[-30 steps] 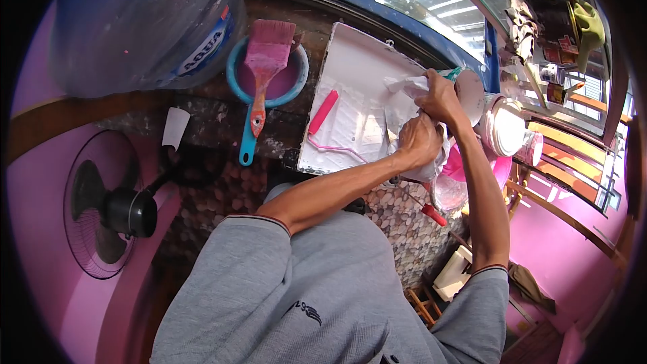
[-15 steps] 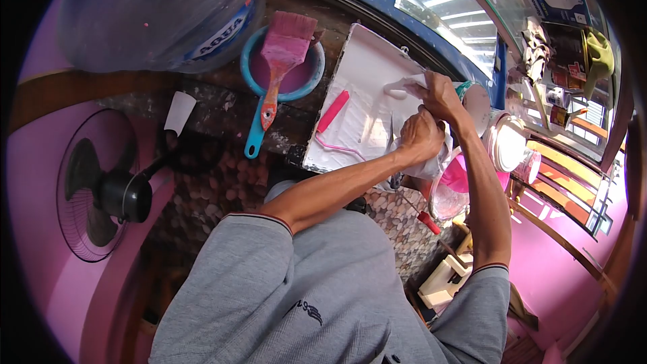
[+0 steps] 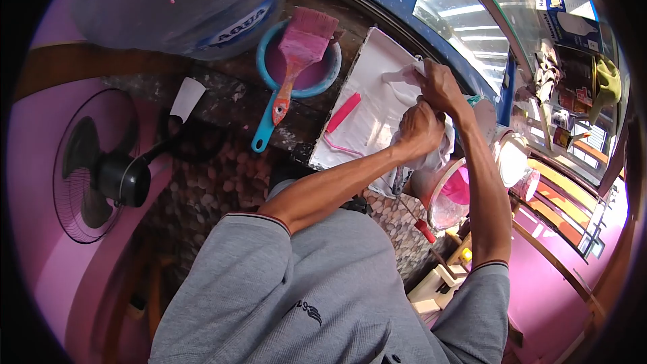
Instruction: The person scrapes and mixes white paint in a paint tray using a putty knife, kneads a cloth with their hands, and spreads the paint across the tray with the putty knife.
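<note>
Over the right side of the white paint tray (image 3: 372, 57), the person seems to be gathering or twisting a white cloth (image 3: 439, 155); working it further calls for a firm hold from both hands. Both forearms reach forward and converge, the left slanting across the front of the body, the right stretching almost straight ahead. The right hand (image 3: 441, 87) bends at the wrist, just beyond the left hand (image 3: 420, 127). Each is closed on the cloth, though the exact fingertip contact is hidden.
</note>
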Demonstrator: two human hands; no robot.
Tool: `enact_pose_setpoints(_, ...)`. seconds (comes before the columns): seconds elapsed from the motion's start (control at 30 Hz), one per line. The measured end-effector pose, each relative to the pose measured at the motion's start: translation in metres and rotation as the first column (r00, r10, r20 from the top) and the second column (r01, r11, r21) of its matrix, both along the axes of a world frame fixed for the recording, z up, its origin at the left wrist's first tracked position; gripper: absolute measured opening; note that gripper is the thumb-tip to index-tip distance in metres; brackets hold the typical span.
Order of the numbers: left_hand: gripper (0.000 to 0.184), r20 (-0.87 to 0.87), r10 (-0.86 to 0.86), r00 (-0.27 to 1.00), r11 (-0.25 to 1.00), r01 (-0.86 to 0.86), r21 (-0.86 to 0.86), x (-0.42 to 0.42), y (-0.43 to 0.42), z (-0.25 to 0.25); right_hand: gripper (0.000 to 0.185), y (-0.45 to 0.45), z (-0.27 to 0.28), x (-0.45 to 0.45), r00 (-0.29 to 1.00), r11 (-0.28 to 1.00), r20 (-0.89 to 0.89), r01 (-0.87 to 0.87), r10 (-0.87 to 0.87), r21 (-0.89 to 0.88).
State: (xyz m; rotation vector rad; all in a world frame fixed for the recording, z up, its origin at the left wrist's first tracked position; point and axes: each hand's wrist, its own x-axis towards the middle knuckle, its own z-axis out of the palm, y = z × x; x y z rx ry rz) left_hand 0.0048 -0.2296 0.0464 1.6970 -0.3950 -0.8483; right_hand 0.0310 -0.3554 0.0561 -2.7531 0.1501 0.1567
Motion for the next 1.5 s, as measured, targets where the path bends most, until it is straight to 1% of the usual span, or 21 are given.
enact_pose_setpoints(0.07,0.045,0.024,0.030,0.999,1.000,-0.030,-0.003,0.003,0.001,-0.001,0.024,0.000,-0.003,0.004,1.000,1.000,-0.020,-0.015,0.014,-0.025)
enact_pose_setpoints(0.17,0.045,0.007,-0.032,0.999,0.999,0.032,0.027,0.010,0.004,0.003,0.025,0.005,0.004,0.009,0.997,0.993,-0.049,-0.059,0.054,-0.103)
enact_pose_setpoints(0.23,0.045,-0.023,0.022,0.999,1.000,-0.022,0.009,0.011,0.004,0.005,0.026,0.004,0.007,0.012,0.995,0.983,-0.061,-0.093,0.085,-0.157)
enact_pose_setpoints(0.27,0.045,-0.023,0.023,0.999,1.000,-0.022,0.009,0.010,0.005,0.004,0.026,-0.001,0.008,0.013,0.967,0.986,-0.204,0.164,-0.152,0.043)
enact_pose_setpoints(0.3,0.044,-0.003,-0.006,1.000,1.000,0.006,0.003,0.008,0.005,0.002,0.029,-0.007,0.007,0.012,0.860,0.880,-0.382,0.433,-0.338,0.196)
enact_pose_setpoints(0.43,0.042,-0.001,-0.059,0.998,0.998,0.059,-0.011,-0.001,0.005,0.001,0.029,-0.023,0.003,-0.002,0.869,0.881,-0.446,0.370,-0.216,0.296)
enact_pose_setpoints(0.5,0.042,-0.004,-0.071,0.997,0.997,0.071,0.001,-0.004,0.005,0.001,0.039,-0.024,0.002,-0.009,0.855,0.835,-0.420,0.451,-0.304,0.315)
enact_pose_setpoints(0.53,0.041,-0.009,-0.079,0.997,0.997,0.079,0.013,-0.004,0.005,0.001,0.039,-0.015,0.010,-0.008,0.855,0.835,-0.420,0.452,-0.305,0.315)
enact_pose_setpoints(0.6,0.041,-0.016,-0.087,0.996,0.996,0.088,0.017,-0.006,0.004,-0.001,0.032,0.001,0.022,-0.005,0.697,0.701,-0.512,0.675,-0.502,0.230)
enact_pose_setpoints(0.63,0.040,-0.022,-0.096,0.995,0.995,0.097,0.019,-0.008,0.003,-0.001,0.032,0.003,0.021,-0.006,0.695,0.699,-0.513,0.677,-0.503,0.231)
enact_pose_setpoints(0.7,0.040,-0.014,-0.091,0.996,0.996,0.092,0.020,-0.011,0.002,-0.003,0.029,0.009,0.023,-0.006,0.674,0.604,-0.521,0.725,-0.524,0.331)
enact_pose_setpoints(0.8,0.040,-0.003,-0.081,0.997,0.997,0.081,0.006,-0.014,0.000,-0.005,0.027,0.020,0.035,-0.002,0.725,0.622,-0.469,0.681,-0.504,0.386)
enact_pose_setpoints(0.9,0.039,0.003,-0.079,0.997,0.997,0.079,-0.006,-0.016,-0.001,-0.004,0.026,0.014,0.024,-0.008,0.686,0.624,-0.456,0.719,-0.567,0.305)
enact_pose_setpoints(1.03,0.033,0.007,-0.042,0.999,0.999,0.042,-0.021,-0.018,-0.003,-0.002,0.026,0.008,0.020,-0.014,0.709,0.635,-0.422,0.701,-0.565,0.326)
enact_pose_setpoints(1.1,0.033,-0.006,-0.047,0.999,0.999,0.047,-0.012,-0.019,-0.005,-0.002,0.023,0.006,0.021,-0.016,0.715,0.606,-0.392,0.699,-0.579,0.379)
enact_pose_setpoints(1.23,0.039,-0.011,-0.097,0.995,0.995,0.097,0.009,-0.021,-0.008,-0.003,0.025,-0.004,0.015,-0.024,0.718,0.619,-0.377,0.696,-0.585,0.364)
enact_pose_setpoints(1.3,0.038,0.000,-0.118,0.993,0.993,0.118,0.016,-0.022,-0.009,-0.001,0.033,-0.006,0.016,-0.027,0.832,0.793,-0.210,0.553,-0.513,0.254)
enact_pose_setpoints(1.33,0.038,0.009,-0.137,0.991,0.990,0.136,0.023,-0.022,-0.009,0.000,0.033,-0.006,0.018,-0.029,0.831,0.791,-0.209,0.555,-0.515,0.256)
enact_pose_setpoints(1.4,0.037,-0.006,-0.171,0.985,0.985,0.171,0.018,-0.022,-0.010,0.002,0.043,-0.007,0.027,-0.036,0.913,0.908,-0.145,0.399,-0.381,0.126)
enact_pose_setpoints(1.43,0.036,-0.022,-0.201,0.979,0.979,0.201,0.013,-0.023,-0.011,0.003,0.043,-0.007,0.030,-0.036,0.912,0.906,-0.144,0.403,-0.385,0.127)
enact_pose_setpoints(1.5,0.036,-0.010,-0.187,0.982,0.982,0.187,0.002,-0.026,-0.012,0.005,0.046,-0.009,0.033,-0.037,0.897,0.919,-0.221,0.395,-0.383,0.011)
